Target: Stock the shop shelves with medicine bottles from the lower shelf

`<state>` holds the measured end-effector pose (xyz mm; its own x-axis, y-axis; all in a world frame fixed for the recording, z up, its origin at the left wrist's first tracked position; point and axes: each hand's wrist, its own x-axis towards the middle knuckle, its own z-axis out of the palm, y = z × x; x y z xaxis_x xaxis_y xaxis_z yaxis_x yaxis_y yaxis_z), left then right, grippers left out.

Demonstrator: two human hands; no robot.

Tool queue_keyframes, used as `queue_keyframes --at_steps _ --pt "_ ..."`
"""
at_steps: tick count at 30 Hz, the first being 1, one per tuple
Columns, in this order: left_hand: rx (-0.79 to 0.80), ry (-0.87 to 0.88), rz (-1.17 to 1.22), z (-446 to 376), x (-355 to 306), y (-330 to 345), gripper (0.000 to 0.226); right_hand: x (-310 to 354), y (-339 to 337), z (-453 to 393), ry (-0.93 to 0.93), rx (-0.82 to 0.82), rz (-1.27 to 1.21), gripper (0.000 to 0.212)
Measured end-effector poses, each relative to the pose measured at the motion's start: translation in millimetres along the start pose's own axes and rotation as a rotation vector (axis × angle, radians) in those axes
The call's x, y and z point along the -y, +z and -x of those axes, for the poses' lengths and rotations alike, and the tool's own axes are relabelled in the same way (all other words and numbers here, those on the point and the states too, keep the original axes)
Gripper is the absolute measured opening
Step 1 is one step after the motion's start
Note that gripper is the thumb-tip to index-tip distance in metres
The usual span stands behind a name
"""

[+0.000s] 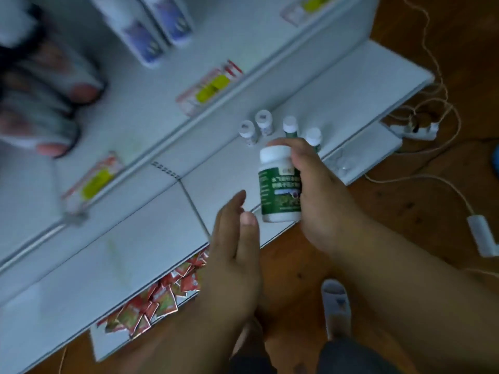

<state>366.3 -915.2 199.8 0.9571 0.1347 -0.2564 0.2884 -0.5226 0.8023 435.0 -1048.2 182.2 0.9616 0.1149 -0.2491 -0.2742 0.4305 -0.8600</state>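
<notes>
This is a shop. White metal shelves [151, 125] run across the frame from lower left to upper right, and their front edges carry price tags [213, 89] with yellow and red on them. Small medicine bottles [264, 122] with white caps stand in a row in the middle. Purple and white boxes [151, 31] stand at the top. Red packets [156, 300] lie piled at the bottom.

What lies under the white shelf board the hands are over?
Red foil sachets lie heaped on a lower white shelf under the white shelf board. The board covers everything further back.
</notes>
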Motion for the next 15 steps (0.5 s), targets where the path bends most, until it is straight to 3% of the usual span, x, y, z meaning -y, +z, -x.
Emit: queue_keyframes --at_steps 8,10,15 --pt "-0.147 0.237 -0.077 94.3 -31.9 -134.7 0.072 76.8 142.2 78.4 -0.161 0.347 0.269 0.014" --pt "-0.223 0.236 -0.052 118.3 -20.9 -175.9 0.071 70.8 191.8 96.1 -0.187 0.453 0.309 0.009" --pt "-0.412 0.125 -0.039 192.3 39.8 -285.1 0.077 26.6 327.7 152.7 -0.162 0.725 0.291 0.029"
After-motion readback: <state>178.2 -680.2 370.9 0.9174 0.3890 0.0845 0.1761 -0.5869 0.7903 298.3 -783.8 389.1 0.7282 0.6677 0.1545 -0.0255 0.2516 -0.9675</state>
